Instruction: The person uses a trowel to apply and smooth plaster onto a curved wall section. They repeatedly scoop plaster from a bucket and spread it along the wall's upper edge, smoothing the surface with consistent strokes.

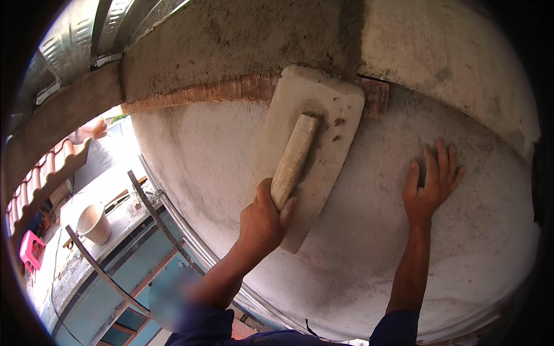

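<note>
My left hand (264, 222) grips the lower end of the round handle on a plasterer's float (337, 155). The float's broad board is coated with pale, dried plaster and tilts across the wall. Its upper end overlaps a narrow strip of exposed red brick (231, 89), though whether the board touches all along cannot be made out. To the right, my right hand (430, 184) rests with spread fingers on the smooth light-grey wall (358, 259) and holds nothing. Darker, damp-looking plaster (248, 46) covers the band above the brick.
Beyond the wall's left edge lies a drop with a wooden ladder (109, 277) below. A bucket (94, 224) and a pink stool (32, 251) stand on a ledge there. Pipes (196, 248) run along the wall's lower edge; metal roofing (69, 46) hangs at upper left.
</note>
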`<state>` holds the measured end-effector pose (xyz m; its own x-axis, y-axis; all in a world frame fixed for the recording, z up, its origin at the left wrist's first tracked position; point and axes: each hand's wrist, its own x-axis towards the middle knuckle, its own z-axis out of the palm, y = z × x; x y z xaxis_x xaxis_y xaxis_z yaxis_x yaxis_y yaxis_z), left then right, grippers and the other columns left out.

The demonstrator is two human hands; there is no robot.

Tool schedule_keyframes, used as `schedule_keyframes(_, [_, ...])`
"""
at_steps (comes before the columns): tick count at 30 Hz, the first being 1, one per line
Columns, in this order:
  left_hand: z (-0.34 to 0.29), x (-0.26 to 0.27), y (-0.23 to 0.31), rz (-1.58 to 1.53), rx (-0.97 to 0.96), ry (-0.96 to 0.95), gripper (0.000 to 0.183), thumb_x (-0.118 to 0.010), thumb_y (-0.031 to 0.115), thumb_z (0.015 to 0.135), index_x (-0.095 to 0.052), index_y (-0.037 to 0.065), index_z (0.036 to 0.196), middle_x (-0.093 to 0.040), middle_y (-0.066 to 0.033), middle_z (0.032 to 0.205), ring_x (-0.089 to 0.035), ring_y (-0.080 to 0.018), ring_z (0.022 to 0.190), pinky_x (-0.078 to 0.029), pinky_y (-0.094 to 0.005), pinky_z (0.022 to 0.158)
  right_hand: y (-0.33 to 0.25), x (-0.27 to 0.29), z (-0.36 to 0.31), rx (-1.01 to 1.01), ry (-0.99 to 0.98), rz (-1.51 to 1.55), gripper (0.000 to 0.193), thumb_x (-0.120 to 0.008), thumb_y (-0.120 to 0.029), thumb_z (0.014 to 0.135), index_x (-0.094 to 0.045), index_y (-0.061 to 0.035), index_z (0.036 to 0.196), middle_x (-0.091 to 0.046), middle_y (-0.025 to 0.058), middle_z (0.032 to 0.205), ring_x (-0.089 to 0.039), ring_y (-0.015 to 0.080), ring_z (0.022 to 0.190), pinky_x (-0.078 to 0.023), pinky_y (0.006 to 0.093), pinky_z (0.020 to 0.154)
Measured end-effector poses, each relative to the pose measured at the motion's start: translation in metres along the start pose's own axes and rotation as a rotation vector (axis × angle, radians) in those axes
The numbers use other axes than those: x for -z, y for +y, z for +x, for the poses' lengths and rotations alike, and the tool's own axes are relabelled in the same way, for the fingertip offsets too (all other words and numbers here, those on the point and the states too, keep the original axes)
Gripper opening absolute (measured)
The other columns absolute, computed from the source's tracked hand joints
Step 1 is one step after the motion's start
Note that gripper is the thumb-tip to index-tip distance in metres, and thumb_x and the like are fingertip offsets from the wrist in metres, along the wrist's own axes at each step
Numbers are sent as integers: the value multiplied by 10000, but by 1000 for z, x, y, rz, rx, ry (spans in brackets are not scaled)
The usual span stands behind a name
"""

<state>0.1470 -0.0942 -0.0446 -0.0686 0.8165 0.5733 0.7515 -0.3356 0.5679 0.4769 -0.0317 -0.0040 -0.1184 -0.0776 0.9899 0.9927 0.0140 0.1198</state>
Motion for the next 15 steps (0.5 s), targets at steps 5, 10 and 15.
schedule_keyframes(5, [-2, -19, -3, -50, 19, 93, 577, -615, 348, 1003, -390, -59, 1344, -697, -311, 916, -735, -421, 762, -589, -476, 673, -4, 4, 4, -11, -27, 18, 302, -663, -214, 910, -711, -84, 1179, -554, 103, 1491, -383, 363, 1475, -107, 665, 1211])
schedule_keyframes(10, [25, 2, 30, -115, 60, 48, 520, -562, 308, 1019, -368, -51, 1341, -693, -327, 926, -747, -421, 785, -610, -466, 680, 0, 5, 1, -12, -26, 37, 303, -665, -217, 910, -712, -90, 1181, -555, 102, 1492, -380, 359, 1479, -101, 658, 1217])
schedule_keyframes(15, [-4, -19, 16, -38, 25, 104, 510, -554, 307, 1023, -367, -48, 1337, -692, -328, 931, -742, -427, 807, -600, -470, 714, -2, 6, 3, -20, -17, 51, 293, -668, -226, 911, -720, -106, 1173, -555, 92, 1495, -387, 353, 1476, -100, 654, 1221])
